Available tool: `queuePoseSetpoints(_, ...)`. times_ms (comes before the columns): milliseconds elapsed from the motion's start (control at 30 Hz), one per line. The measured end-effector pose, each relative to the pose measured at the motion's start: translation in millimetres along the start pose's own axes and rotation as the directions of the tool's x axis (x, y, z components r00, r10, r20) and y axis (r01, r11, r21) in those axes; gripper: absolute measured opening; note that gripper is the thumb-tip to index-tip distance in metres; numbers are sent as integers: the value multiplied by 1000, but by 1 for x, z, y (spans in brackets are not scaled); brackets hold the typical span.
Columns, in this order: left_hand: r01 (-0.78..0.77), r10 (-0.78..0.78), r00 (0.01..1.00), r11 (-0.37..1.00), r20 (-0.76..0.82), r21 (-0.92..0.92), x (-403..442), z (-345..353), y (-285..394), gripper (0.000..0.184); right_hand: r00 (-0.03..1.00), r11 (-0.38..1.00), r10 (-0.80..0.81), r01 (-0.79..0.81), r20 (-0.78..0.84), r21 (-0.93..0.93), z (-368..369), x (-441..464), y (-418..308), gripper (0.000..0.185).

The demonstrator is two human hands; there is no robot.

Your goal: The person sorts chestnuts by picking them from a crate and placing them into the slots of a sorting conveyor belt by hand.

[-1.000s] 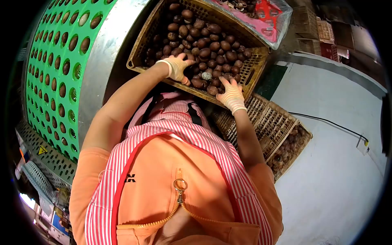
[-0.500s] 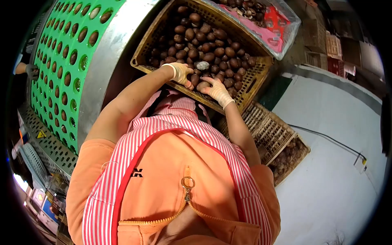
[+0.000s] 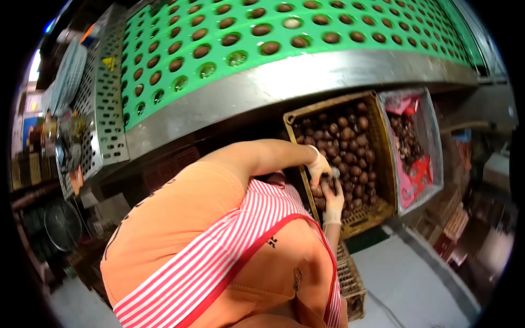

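Observation:
Many brown eggs lie piled in a yellow-brown plastic crate, right of my body. My left hand, in a pale glove, reaches in over the crate's near side, its fingers curled down around brown eggs. Facing it, my right hand, gloved too, bends its fingers over eggs close to the left fingertips. The hands almost meet, and the eggs in their grip are partly hidden. A whitish egg shows just beside them.
Above runs a green conveyor with brown eggs in its pockets, edged by a broad metal rail. A plastic-lined box with shells and red-pink wrapping adjoins the crate. Another crate stands below. A perforated metal panel is at left.
My view has swung left, so the conveyor now spans the top and the crate sits to the right. Both hands remain among the eggs, now closer together.

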State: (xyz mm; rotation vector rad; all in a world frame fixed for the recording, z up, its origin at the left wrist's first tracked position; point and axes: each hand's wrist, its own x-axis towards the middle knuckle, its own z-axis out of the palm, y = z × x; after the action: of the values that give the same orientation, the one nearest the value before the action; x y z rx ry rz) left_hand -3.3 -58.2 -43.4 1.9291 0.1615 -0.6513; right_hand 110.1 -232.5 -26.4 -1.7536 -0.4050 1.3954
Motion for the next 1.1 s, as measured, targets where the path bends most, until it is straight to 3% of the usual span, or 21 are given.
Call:
queuePoseSetpoints(33, 40, -37, 999, 996, -35, 83, 1, 3, 3, 90, 996, 986, -85, 79, -35, -149, -3, 1, 4, 65)
queuePoseSetpoints(100, 61, -79, 994, 976, 80, 207, 1, -4, 18, 76, 971, 828, -228, 150, -79, -541, -13, 10, 17, 64)
queuePoseSetpoints(133, 120, -154, 983, 949, 97, 290, -4, -7, 33, 70, 968, 848, -233, 155, -94, -506, -8, 9, 14, 60)
queuePoseSetpoints(167, 176, -230, 967, 913, 109, 367, -8, -7, 47, 64, 983, 895, -148, 85, -110, -439, -8, 4, 8, 55)
queuePoseSetpoints(233, 289, -332, 943, 839, 13, 462, -15, -4, 57, 62, 999, 645, -33, 46, 33, -763, -12, -1, -18, 48)
queuePoseSetpoints(267, 302, -341, 940, 852, 15, 427, -16, -3, 51, 62, 995, 540, -11, 89, 99, -837, -16, -5, -17, 48)
queuePoseSetpoints(300, 311, -346, 938, 865, 19, 393, -16, -3, 46, 63, 988, 548, 132, -2, 84, -837, -8, -16, -38, 54)
queuePoseSetpoints(400, 302, -340, 939, 877, 39, 373, -30, -10, 51, 63, 926, 591, 315, -21, 207, -806, -19, -9, -34, 62)
queuePoseSetpoints(500, 143, -221, 939, 948, 264, 284, 33, 0, 4, 66, 868, 647, 437, -122, 235, -753, -18, -5, -40, 59)
queuePoseSetpoints(567, 155, -229, 942, 945, 246, 287, 35, -6, 3, 69, 853, 643, 426, -52, 301, -764, -34, 10, -26, 65)
queuePoseSetpoints(767, 143, -211, 953, 946, 219, 291, 37, -5, 11, 78, 897, 757, 389, -182, 209, -628, -37, -17, -28, 67)
queuePoseSetpoints(867, 128, -187, 957, 959, 222, 254, 32, -3, 4, 83, 941, 787, 303, -158, 151, -597, -38, -35, -32, 63)
queuePoseSetpoints(967, 98, -110, 983, 991, 147, 92, 5, -17, 3, 88, 903, 858, 417, -429, -105, -281, -48, -36, -26, 54)
queuePoseSetpoints(1000, 35, -34, 997, 999, 71, -23, -14, -27, 9, 86, 950, 948, 307, -311, -61, -66, -38, -46, -33, 46)
queuePoseSetpoints(1033, -44, 44, 999, 991, -7, -127, -32, -38, 14, 84, 915, 931, 358, -334, -185, 148, -46, -43, -24, 51)
queuePoseSetpoints(1100, -210, 116, 931, 946, -346, -248, -81, -47, 15, 72, 955, 838, 208, -63, -211, 542, -4, -49, -55, 62)
